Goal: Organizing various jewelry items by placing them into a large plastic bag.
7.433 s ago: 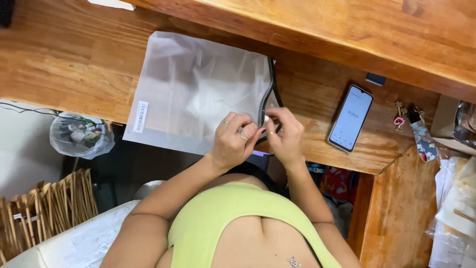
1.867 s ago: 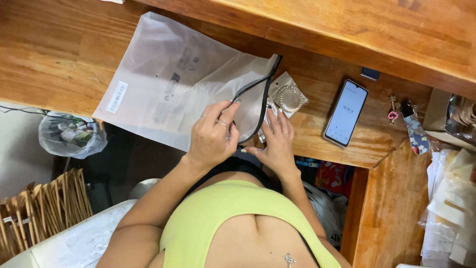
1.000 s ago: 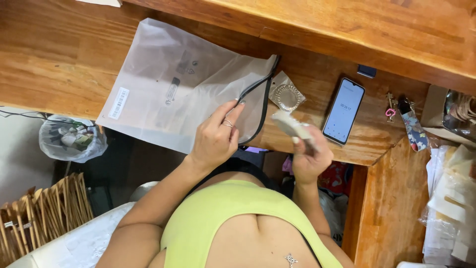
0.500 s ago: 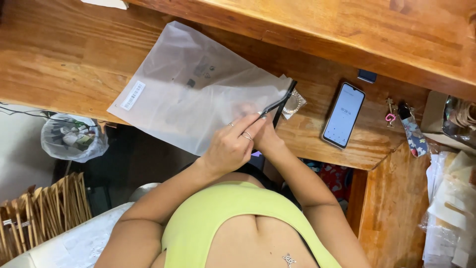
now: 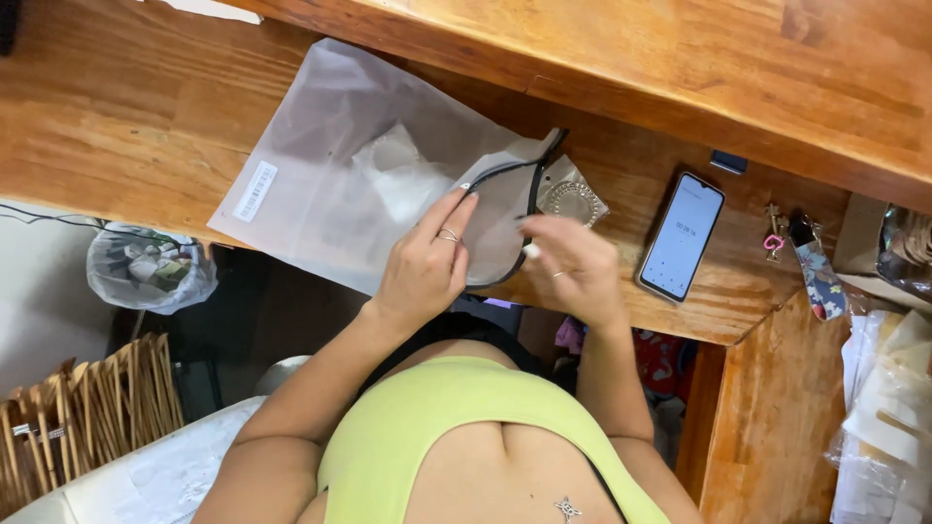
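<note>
Frosted zip pouch (image 5: 369, 175) lies flat on the wooden desk (image 5: 116, 126). Left hand (image 5: 424, 267) has its fingers pressed on the black zipper edge, pinning it open, so right hand (image 5: 575, 267), at 3 o'clock, loosely curled, can pinch something small and white.

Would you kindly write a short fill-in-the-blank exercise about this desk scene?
1. The left hand rests on a frosted zip ____ with a black zipper edge.
2. The smartphone lies on the wooden desk to the ____ of the right hand.
3. The phone's screen is ____.

Missing words: bag; right; lit
</note>
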